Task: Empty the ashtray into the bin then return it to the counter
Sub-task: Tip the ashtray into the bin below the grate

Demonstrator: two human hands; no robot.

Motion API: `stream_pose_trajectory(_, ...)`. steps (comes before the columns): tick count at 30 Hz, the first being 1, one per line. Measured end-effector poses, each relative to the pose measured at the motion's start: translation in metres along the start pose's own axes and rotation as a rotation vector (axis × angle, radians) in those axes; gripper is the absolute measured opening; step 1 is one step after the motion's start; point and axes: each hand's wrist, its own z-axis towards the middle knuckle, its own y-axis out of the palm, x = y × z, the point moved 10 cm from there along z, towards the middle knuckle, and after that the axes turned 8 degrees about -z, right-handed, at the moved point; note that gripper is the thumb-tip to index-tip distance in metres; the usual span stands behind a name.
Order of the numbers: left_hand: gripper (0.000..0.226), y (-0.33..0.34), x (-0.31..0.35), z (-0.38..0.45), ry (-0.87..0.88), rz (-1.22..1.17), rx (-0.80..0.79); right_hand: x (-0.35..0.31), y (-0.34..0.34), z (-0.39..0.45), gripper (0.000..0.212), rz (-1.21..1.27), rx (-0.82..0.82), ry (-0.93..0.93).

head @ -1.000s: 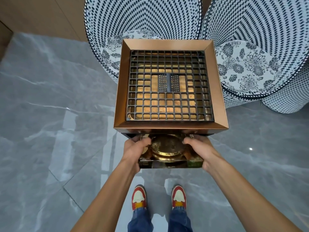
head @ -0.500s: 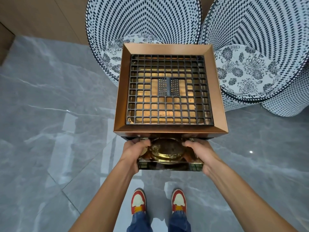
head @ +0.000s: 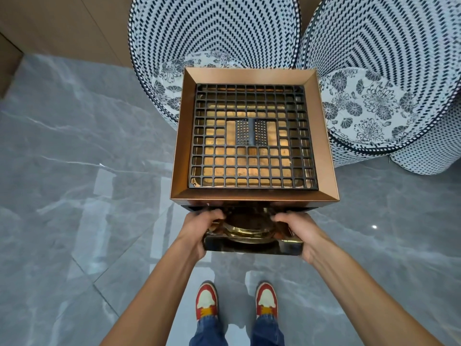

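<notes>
Left hand and right hand closed on opposite sides of ashtray, grip firm. Held level, partly under copper-rimmed bin top, above marble floor.

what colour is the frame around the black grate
Copper-bronze, a brushed metallic orange-brown frame around the black grate; it shows best in the head view.

A hotel or office lobby lounge, by the look of it: a copper-toned standing ashtray bin on polished grey marble floor tiles, two woven armchairs (floral cushions) just behind it, wood wall panelling beyond.
</notes>
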Motion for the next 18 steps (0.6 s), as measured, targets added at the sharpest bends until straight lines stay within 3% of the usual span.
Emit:
stream_pose_trajectory(2, 0.031, 0.0, 0.007, 0.002, 0.014, 0.028, -0.004, -0.002, -0.002, 0.001, 0.033, -0.007, 0.009, -0.011)
stream_pose_trajectory(5, 0.019, 0.003, -0.005, -0.005, -0.108, 0.109, -0.047, 0.01, 0.002, -0.001, 0.016, -0.049, -0.062, 0.087)
stream_pose_trajectory(10, 0.045, -0.003, -0.016, -0.007, -0.107, 0.182, -0.015, 0.017, 0.003, -0.001, 0.014, -0.128, -0.037, 0.086)
stream_pose_trajectory(15, 0.022, 0.003, -0.005, -0.011, -0.014, 0.075, -0.019, 0.009, -0.004, -0.004, 0.011, -0.059, 0.008, 0.009)
stream_pose_trajectory(18, 0.02, 0.005, -0.002, -0.011, -0.016, 0.048, -0.027, -0.001, -0.008, -0.003, 0.014, -0.039, 0.013, -0.017)
